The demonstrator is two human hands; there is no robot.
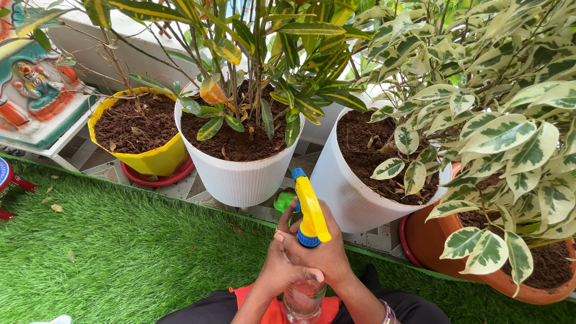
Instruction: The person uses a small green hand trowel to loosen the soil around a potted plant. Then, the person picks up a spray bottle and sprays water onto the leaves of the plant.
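Both my hands hold a spray bottle low in the middle of the view. It has a clear body (303, 301), a blue collar and a yellow trigger head (311, 213) with a blue nozzle pointing up and away toward the pots. My left hand (277, 267) wraps the neck from the left. My right hand (329, 255) closes over the neck from the right, just under the trigger head. The bottle's lower part sits between my wrists, above my orange and black clothing.
Past a strip of green artificial grass (120, 252), pots of soil stand on tiles: a yellow pot (144, 161) on a red saucer, a white ribbed pot (240, 180) with a striped-leaf plant, a second white pot (345, 195), and a terracotta pot (429, 246) with variegated foliage. A painted figure (33, 90) stands far left.
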